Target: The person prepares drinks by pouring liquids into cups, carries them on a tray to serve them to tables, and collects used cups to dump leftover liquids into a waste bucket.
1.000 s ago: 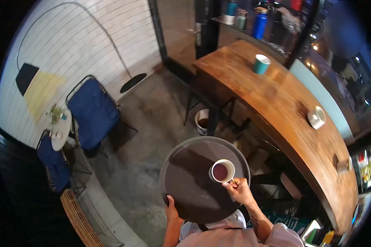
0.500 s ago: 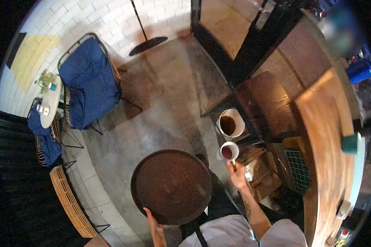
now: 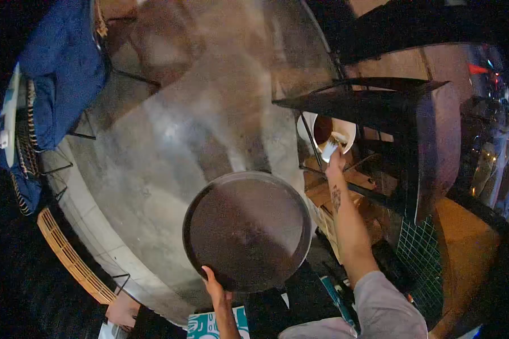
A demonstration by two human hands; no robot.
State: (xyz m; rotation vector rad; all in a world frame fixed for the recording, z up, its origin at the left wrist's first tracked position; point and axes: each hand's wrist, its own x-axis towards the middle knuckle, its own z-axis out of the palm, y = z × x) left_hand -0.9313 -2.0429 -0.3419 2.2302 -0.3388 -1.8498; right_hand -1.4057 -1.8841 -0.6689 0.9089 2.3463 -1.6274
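My left hand (image 3: 216, 287) grips the near left edge of a large round brown serving tray (image 3: 246, 231), thumb on top of the rim. Nothing stands on the tray. Stretched out to the right, my right hand (image 3: 336, 161) is closed on a white mug (image 3: 330, 151). The mug is tilted at the mouth of a white bucket (image 3: 306, 127), which has dark brown liquid (image 3: 323, 129) in it. My fingers partly cover the mug, and I cannot tell how much is inside it.
A dark-framed chair (image 3: 379, 96) stands close beside the bucket. Flattened cardboard (image 3: 322, 195) and a green wire grid (image 3: 418, 243) lie below my right arm. Blue cushioned chairs (image 3: 68, 62) and a small white table (image 3: 8, 113) are at left, near a rattan bench (image 3: 73, 257).
My right hand has carried the mug forward to the bucket and tipped it from upright. The view has turned downward. The tray stays in my left hand.
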